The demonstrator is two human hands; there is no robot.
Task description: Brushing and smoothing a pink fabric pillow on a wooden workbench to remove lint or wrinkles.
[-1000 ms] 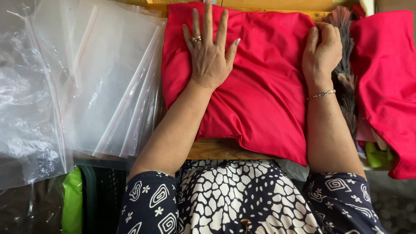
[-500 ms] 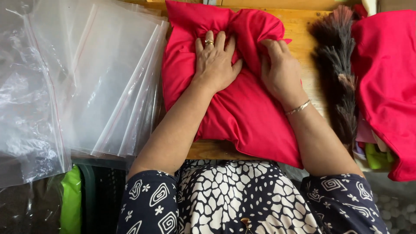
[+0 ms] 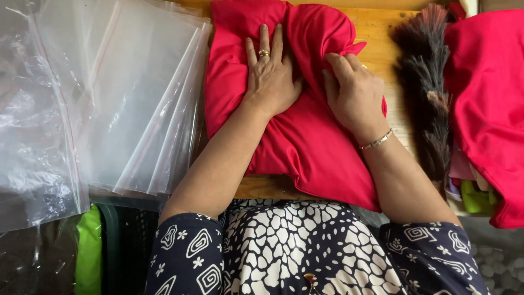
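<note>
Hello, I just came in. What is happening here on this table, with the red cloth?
A person is working a red garment on a wooden table. The left hand lies flat on it, pressing it down, while the right hand holds a fold brought over from the right edge. A stack of clear zip bags lies to the left. To the right lie a dark feather duster and another red cloth.

Both hands pressed palm-down, side by side.

Left hand (image 3: pixel 270 82) flat, fingers straight and close together, ring on one finger. Right hand (image 3: pixel 355 93) angled inward toward left, fingers curled in a loose pinching grip, bracelet at wrist. Forearms converging from elbows.
</note>
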